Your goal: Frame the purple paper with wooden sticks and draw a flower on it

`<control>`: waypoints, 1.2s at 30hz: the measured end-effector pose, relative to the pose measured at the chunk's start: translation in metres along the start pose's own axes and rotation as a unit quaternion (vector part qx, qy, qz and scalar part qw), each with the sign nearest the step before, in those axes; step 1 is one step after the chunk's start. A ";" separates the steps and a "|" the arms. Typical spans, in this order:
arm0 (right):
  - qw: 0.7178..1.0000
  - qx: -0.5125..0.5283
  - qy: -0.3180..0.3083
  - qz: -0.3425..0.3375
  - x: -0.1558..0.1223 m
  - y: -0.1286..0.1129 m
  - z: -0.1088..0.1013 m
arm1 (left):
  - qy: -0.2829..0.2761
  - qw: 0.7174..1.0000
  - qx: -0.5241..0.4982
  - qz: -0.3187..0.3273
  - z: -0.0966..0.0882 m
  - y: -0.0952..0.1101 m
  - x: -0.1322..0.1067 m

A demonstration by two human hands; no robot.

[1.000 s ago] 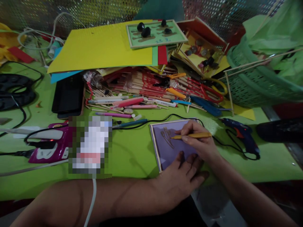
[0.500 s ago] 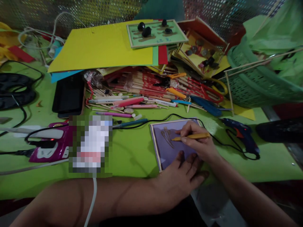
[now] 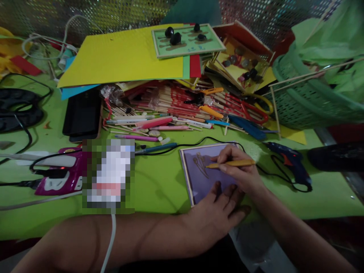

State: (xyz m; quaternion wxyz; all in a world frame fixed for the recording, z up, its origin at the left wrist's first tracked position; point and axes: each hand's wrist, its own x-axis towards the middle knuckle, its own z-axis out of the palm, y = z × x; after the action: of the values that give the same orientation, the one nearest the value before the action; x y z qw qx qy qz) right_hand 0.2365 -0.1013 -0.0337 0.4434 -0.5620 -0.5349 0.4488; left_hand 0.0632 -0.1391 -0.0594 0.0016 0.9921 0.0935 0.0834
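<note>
A purple card (image 3: pixel 191 159) edged with thin wooden sticks lies on the green table in front of me. Brownish curved lines, like stems with rounded tops, are drawn on its upper left part. My right hand (image 3: pixel 241 170) pinches a yellow-brown marker pen (image 3: pixel 237 163), its tip at the right side of the drawing. Spread flat across the card's lower edge is my left hand (image 3: pixel 217 212), fingers apart and pointing right, just below the right hand. Both hands cover the card's lower right part.
A blue glue gun (image 3: pixel 295 163) with a black cable lies to the right, by a green basket (image 3: pixel 307 98). Behind the card are pens (image 3: pixel 153 123), sticks, scissors (image 3: pixel 257 113) and yellow paper (image 3: pixel 127 53). A purple power strip (image 3: pixel 62 178) and a blurred-out phone-like object (image 3: pixel 110 174) sit left.
The marker pen and right hand have shifted very slightly over the drawing. My left hand stays in place on the card.
</note>
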 end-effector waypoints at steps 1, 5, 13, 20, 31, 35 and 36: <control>1.000 0.012 0.018 -0.002 0.000 0.002 -0.001 | 0.004 1.000 0.000 -0.001 0.000 0.000 0.000; 0.997 0.041 0.060 0.007 0.002 0.007 -0.002 | 0.007 1.000 0.000 -0.004 0.000 0.002 -0.001; 0.996 0.067 0.045 0.039 0.008 0.009 -0.005 | 0.018 1.000 -0.021 -0.013 0.006 0.004 0.000; 0.998 0.002 0.057 0.027 0.005 0.007 -0.006 | 0.003 1.000 -0.023 -0.009 0.000 0.001 0.001; 0.997 -0.049 0.057 0.014 0.001 0.003 -0.003 | 0.009 1.000 -0.022 -0.013 0.002 0.002 0.001; 0.995 -0.075 0.061 0.007 0.002 0.002 -0.002 | 0.013 1.000 -0.024 -0.015 -0.001 0.001 0.000; 0.995 -0.080 0.060 0.004 0.002 0.002 -0.002 | 0.012 1.000 -0.024 -0.015 -0.002 0.001 0.000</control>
State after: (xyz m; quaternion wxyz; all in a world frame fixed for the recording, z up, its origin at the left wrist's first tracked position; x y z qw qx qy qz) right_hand 0.2392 -0.0996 -0.0356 0.4270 -0.6236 -0.5391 0.3716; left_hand 0.0629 -0.1397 -0.0579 0.0251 0.9892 0.1066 0.0978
